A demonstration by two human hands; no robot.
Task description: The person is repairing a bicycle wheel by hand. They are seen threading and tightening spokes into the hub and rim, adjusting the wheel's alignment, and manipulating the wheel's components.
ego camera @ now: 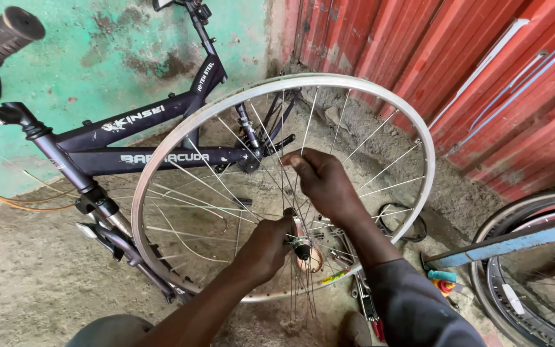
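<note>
A bare silver bicycle wheel rim (pixel 162 167) with thin spokes stands upright in front of me. My left hand (pixel 266 247) is closed around the hub (pixel 303 247) at the wheel's centre. My right hand (pixel 322 180) reaches over the hub and pinches a spoke (pixel 284 128) in the upper half of the wheel. Both forearms come in from the bottom of the view.
A dark bicycle frame (pixel 136 138) without wheels stands behind the rim against a green wall (pixel 97 58). A red corrugated wall (pixel 470 71) is at the right. Another wheel (pixel 534 270) with a blue bar lies at the lower right. Small tools (pixel 441 283) lie on the dirt floor.
</note>
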